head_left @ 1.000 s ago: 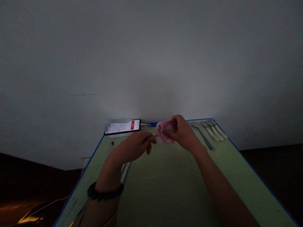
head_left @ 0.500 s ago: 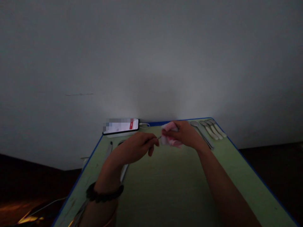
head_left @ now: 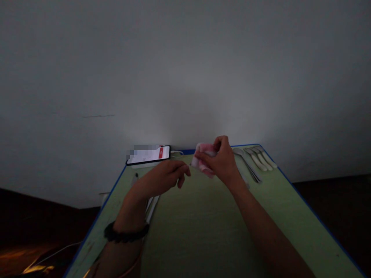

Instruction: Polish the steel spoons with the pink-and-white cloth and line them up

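My right hand (head_left: 223, 162) is closed around a crumpled pink and white cloth (head_left: 203, 159) above the far middle of the green table (head_left: 203, 231). My left hand (head_left: 162, 178) pinches a thin metal utensil whose end disappears into the cloth; what kind of utensil it is stays hidden. A dark bead bracelet (head_left: 125, 234) circles my left wrist. Both hands hover close together, almost touching at the cloth.
A row of spoons (head_left: 256, 160) with pale handles lies at the far right corner. More cutlery (head_left: 150, 204) lies under my left forearm. A lit phone (head_left: 148, 154) with a cable leans at the far edge by the wall. The room is dim.
My right hand turned and lifted the cloth slightly, rolling it around the utensil's end. My left hand stayed nearly in place, still pinching.
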Motion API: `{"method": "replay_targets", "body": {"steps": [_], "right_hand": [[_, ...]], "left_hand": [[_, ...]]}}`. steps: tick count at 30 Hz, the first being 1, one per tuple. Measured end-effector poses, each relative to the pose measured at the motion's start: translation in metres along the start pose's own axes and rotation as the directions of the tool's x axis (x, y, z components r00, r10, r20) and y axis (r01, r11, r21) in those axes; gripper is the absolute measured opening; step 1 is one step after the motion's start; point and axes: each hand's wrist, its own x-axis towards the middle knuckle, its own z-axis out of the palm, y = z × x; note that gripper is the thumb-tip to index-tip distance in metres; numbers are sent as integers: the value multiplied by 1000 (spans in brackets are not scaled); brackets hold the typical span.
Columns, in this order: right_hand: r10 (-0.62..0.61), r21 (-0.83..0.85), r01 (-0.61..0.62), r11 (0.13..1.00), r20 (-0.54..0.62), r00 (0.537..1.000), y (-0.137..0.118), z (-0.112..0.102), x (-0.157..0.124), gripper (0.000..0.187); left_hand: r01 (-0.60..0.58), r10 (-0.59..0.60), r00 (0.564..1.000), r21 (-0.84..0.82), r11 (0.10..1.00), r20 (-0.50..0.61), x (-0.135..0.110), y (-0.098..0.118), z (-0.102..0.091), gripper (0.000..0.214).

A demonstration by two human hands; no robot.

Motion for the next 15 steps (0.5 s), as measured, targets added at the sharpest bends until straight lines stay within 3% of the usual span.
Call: {"method": "replay_targets", "body": {"steps": [5, 8, 13, 15], "right_hand": [[20, 116, -62, 991, 334, 942, -1, -8, 3, 34], [-63, 186, -19, 982, 427, 902, 0, -14, 4, 36], [-286, 191, 215, 958, 568, 772, 2, -18, 1, 76], [-323, 167, 279, 946, 585, 744, 2, -16, 1, 83]], "left_hand": [[46, -46, 998, 11, 999, -32, 2, -4, 0, 29], [77, -75, 994, 20, 997, -76, 4, -10, 0, 30], [88, -95, 990, -71, 994, -106, 8, -19, 4, 29], [76, -85, 992, -98, 992, -95, 9, -19, 5, 30]]}}
